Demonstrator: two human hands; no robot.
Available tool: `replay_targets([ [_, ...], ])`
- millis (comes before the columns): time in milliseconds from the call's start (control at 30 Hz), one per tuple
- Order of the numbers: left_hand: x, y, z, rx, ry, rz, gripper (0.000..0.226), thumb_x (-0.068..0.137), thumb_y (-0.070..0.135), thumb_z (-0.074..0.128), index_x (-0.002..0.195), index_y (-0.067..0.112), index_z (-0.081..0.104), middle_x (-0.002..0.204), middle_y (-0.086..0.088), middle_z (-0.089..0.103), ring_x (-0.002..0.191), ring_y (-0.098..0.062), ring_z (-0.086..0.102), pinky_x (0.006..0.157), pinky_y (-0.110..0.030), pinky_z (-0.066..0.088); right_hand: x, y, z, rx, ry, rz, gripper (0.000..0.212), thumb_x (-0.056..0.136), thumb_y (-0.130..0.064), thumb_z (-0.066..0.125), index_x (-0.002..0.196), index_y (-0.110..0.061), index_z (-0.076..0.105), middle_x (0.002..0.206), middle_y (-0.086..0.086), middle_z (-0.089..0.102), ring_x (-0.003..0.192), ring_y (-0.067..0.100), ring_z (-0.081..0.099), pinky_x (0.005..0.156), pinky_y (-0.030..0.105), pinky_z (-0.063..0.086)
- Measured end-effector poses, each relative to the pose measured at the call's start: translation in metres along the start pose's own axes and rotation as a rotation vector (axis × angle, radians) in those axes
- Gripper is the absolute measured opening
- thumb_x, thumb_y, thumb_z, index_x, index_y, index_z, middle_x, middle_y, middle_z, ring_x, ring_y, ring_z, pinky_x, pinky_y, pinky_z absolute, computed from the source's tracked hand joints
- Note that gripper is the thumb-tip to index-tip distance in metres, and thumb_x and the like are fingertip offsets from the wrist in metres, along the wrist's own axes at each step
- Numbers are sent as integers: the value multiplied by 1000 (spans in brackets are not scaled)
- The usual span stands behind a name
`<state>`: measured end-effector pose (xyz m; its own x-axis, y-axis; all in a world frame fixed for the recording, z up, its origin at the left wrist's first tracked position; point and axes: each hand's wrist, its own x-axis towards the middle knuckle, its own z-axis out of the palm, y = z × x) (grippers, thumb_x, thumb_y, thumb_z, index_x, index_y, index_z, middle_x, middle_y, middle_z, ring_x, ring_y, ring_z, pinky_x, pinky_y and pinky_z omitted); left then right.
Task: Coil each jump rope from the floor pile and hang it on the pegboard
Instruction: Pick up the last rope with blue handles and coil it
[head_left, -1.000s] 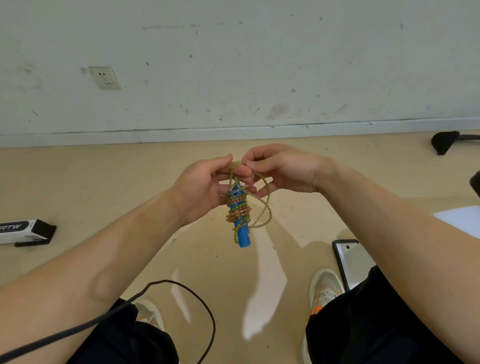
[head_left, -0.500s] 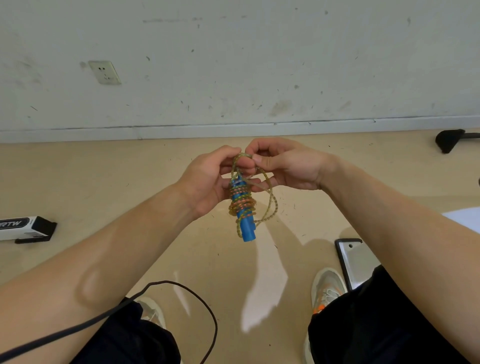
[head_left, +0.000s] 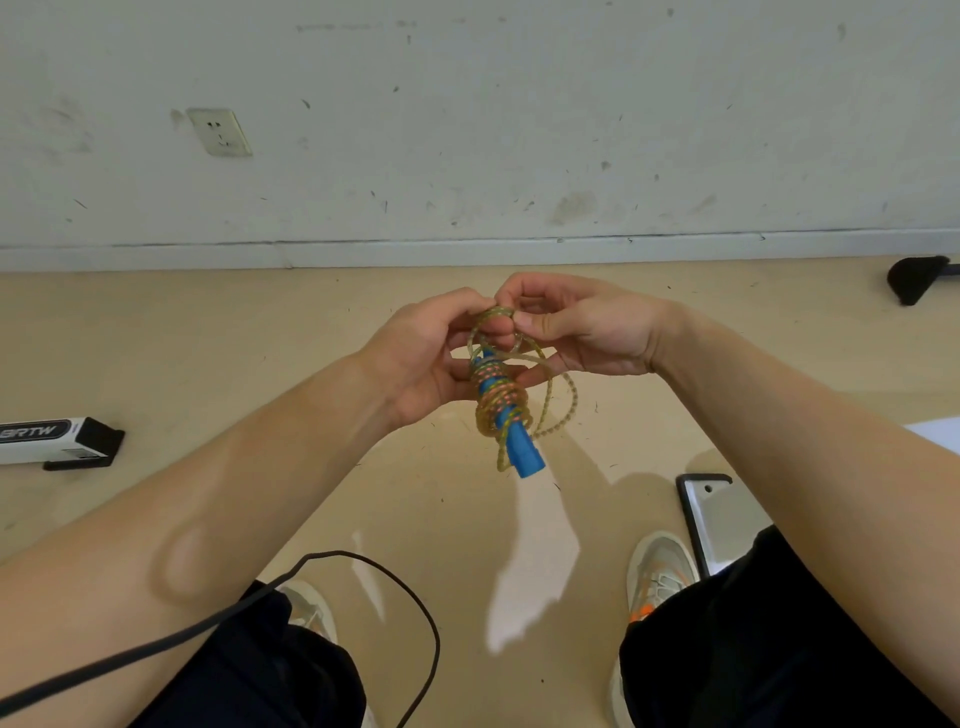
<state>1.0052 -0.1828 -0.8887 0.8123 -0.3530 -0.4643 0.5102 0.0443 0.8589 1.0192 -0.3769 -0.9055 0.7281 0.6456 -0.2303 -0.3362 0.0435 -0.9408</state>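
One jump rope (head_left: 497, 402) looks nearly coiled, wound round its blue handle (head_left: 525, 453) hanging below the fingers: the left hand (head_left: 426, 358) grips the handle's top and the right hand (head_left: 587, 332) pinches the last loop, so hanging is still to do.

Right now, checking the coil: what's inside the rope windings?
A blue handle, its lower end poking out below the jump rope windings. They cover its middle; any second handle cannot be seen.

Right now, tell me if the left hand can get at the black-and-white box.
Probably not yet: the left hand grips the jump rope, though bare floor leaves the way to the box free.
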Motion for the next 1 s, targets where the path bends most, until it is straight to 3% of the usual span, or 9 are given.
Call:
replay_targets([
  [233, -1, -7, 8, 4, 126, 40, 21, 89, 18, 58, 72, 10, 68, 73, -4, 66, 52, -23, 63, 51, -29, 52, 3, 1, 1, -59, 47, 12, 8, 97, -4, 55, 100, -11, 55, 97, 6, 61, 96, 18, 64, 79, 39, 59],
  [400, 1, -8, 4, 32, 177, 6, 21, 85, 18, 60, 66, 12, 68, 73, -4, 65, 68, -28, 62, 68, -37, 54, 6, 4, 8, -228, 156, -13, 8, 99, -1, 54, 98, -8, 57, 110, 14, 54, 101, 25, 63, 85, 41, 59],
  [533, 3, -10, 4, 36, 236, 26, 16, 86, 16, 61, 73, 11, 67, 73, -4, 66, 71, -21, 64, 78, -39, 52, 10, 7, 13, -337, 265, -41, 6, 98, -1, 55, 97, -7, 57, 104, 13, 55, 92, 24, 67, 84, 44, 60],
  [733, 7, -14, 5, 59, 323, 149, 18, 90, 16, 65, 74, 10, 70, 74, -6, 68, 71, -20, 62, 74, -37, 51, 11, 7, 16, -278, 323, -50, 4, 98, -2, 58, 100, -5, 57, 98, 10, 58, 87, 19, 70, 74, 39, 61],
  [867, 8, -11, -2, 4, 318, 138, 8, 87, 13, 71, 91, 6, 71, 77, -5, 68, 71, -20, 68, 68, -37, 56, 12, 9, 16, -207, 330, -15, 4, 97, -2, 58, 97, -6, 58, 92, 13, 57, 89, 22, 67, 74, 39, 60],
  [1000, 8, -6, -8, -52, 300, 107, 5, 88, 10, 70, 90, 6, 68, 81, -6, 66, 74, -22, 70, 69, -39, 53, 12, 10, 13, -124, 334, 11, 5, 96, 0, 58, 96, -5, 58, 83, 9, 61, 91, 26, 67, 77, 41, 60],
])
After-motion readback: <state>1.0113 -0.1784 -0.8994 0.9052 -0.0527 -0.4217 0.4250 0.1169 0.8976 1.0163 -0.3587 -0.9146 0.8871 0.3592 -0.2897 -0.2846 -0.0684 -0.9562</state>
